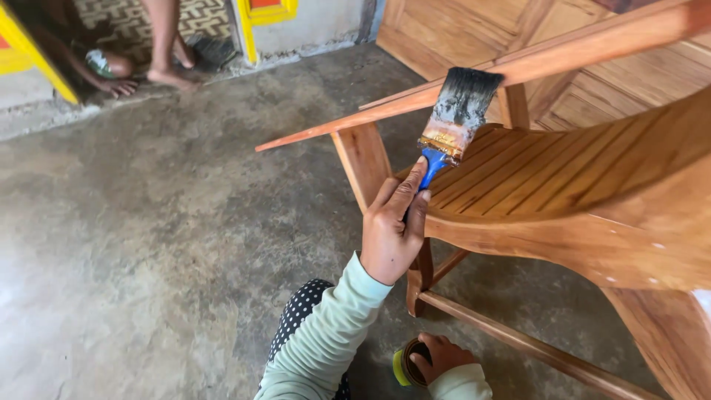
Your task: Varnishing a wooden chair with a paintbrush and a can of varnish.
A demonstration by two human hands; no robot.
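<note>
While your left hand (392, 233) grips the brush (452, 122) against the chair rail (415, 104), your right hand (442, 358) clasps the small tin (404, 364); coating is underway.

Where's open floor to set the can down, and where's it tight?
Open: concrete floor left of the wooden chair, up to the doorway wall. Tight: under the chair by the left hand with the brush, and at the lower rail where the right hand grips the can.

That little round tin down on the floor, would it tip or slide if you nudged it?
The tin looks low and squat, so it probably slides on the concrete floor rather than tipping. The right hand grips its rim, likely steadying it. If it holds liquid for the brush, a hard push might slop it.
</note>
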